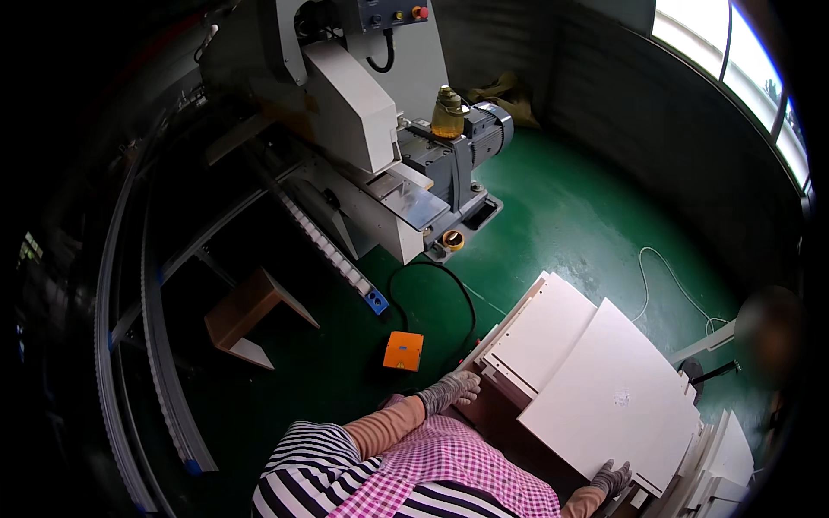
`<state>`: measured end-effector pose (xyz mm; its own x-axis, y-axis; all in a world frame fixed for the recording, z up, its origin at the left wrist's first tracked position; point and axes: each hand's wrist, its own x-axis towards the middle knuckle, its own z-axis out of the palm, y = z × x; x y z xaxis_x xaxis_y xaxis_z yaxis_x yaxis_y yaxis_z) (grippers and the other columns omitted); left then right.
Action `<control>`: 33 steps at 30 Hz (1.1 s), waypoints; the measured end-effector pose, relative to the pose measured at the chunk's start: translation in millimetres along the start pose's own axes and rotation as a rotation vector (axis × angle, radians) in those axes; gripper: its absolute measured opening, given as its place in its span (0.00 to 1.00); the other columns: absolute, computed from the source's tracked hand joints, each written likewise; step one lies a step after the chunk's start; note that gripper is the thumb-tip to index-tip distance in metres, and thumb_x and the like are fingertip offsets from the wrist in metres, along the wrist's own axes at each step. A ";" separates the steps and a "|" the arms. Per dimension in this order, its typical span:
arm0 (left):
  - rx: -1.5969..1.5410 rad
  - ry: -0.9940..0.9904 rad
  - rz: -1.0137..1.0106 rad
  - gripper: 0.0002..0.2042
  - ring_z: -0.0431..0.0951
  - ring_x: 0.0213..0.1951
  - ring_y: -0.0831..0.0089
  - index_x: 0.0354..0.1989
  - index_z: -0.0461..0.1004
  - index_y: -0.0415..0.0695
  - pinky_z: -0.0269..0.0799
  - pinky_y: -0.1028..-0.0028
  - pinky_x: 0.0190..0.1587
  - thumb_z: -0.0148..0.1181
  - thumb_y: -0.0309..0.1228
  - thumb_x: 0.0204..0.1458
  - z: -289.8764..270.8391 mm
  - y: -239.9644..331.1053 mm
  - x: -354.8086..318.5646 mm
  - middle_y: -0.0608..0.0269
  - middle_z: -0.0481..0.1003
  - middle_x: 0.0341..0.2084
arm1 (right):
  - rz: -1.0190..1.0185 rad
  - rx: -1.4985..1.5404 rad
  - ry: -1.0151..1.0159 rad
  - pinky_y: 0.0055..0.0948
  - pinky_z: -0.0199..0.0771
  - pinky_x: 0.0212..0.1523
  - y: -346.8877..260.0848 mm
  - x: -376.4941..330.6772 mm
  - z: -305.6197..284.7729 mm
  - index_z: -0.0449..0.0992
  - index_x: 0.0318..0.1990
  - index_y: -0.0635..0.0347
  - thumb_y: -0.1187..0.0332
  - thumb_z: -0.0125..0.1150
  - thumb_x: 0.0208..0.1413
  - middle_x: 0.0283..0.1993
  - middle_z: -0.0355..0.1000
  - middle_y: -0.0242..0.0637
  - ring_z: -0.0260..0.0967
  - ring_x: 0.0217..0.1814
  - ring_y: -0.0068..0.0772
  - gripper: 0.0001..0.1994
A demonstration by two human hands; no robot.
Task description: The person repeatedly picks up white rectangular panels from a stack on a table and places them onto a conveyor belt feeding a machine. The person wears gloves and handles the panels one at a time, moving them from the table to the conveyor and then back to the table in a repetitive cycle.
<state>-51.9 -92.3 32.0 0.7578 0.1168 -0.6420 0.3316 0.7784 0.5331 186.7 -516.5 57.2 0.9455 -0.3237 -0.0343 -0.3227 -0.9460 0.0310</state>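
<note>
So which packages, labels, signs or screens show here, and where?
No screen, sign or package shows clearly.
Control panel: top of the grey machine, dark strip with yellow and red buttons.
Orange box: on the green floor by the left hand, square, small pale mark.
Bottle: on the machine, amber, unlabelled.

The green floor (587, 224) (glossy) carries an orange pedal box (403, 350), black cable (449, 285) and white cord (665, 285).

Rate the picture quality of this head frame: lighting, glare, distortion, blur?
Head view: strong fisheye bending with black corners; left side dim, rails barely readable; the window at upper right is blown out; the green floor shows soft sheen; a blurred patch sits at the right edge; the white panel and gloved hands are sharp.
</note>
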 end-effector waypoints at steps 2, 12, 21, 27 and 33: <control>0.055 0.165 0.099 0.15 0.76 0.36 0.70 0.49 0.65 0.45 0.76 0.71 0.39 0.55 0.35 0.55 -15.3 21.9 -19.8 0.61 0.74 0.38 | -0.191 0.187 0.115 0.36 0.53 0.64 -14.5 4.9 26.0 0.65 0.56 0.59 0.58 0.58 0.52 0.62 0.58 0.47 0.53 0.65 0.42 0.26; -0.289 0.163 0.820 0.16 0.77 0.24 0.73 0.34 0.75 0.40 0.74 0.75 0.23 0.54 0.43 0.54 -166.8 123.0 -153.8 0.61 0.76 0.23 | -0.763 1.060 -0.175 0.28 0.68 0.50 -237.0 -141.6 -40.2 0.72 0.47 0.68 0.74 0.51 0.56 0.43 0.73 0.42 0.70 0.45 0.31 0.12; -0.632 0.437 1.244 0.14 0.75 0.27 0.73 0.42 0.72 0.43 0.74 0.75 0.31 0.55 0.39 0.54 -280.6 205.5 -187.0 0.61 0.76 0.28 | -0.648 1.278 -0.366 0.21 0.72 0.40 -306.3 -217.4 -51.8 0.74 0.44 0.68 0.75 0.54 0.55 0.37 0.74 0.36 0.71 0.38 0.24 0.10; -0.660 0.774 1.223 0.13 0.75 0.29 0.76 0.46 0.69 0.46 0.74 0.75 0.33 0.54 0.36 0.54 -339.0 235.7 -201.2 0.65 0.75 0.29 | -0.625 1.277 -0.494 0.17 0.71 0.34 -337.7 -252.9 -69.4 0.74 0.45 0.63 0.74 0.55 0.56 0.35 0.74 0.31 0.68 0.32 0.18 0.10; -0.646 1.017 1.207 0.15 0.74 0.35 0.73 0.50 0.68 0.49 0.70 0.71 0.42 0.55 0.31 0.52 -398.8 258.3 -217.8 0.65 0.74 0.35 | -0.662 1.316 -0.498 0.18 0.72 0.34 -349.3 -259.8 -71.6 0.74 0.45 0.62 0.73 0.56 0.56 0.35 0.74 0.32 0.69 0.33 0.19 0.10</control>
<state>-355.5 329.3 89.7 -0.3333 0.9020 -0.2744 -0.5782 0.0343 0.8152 56.9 -100.6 126.9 0.9064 0.4223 -0.0112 0.0714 -0.1793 -0.9812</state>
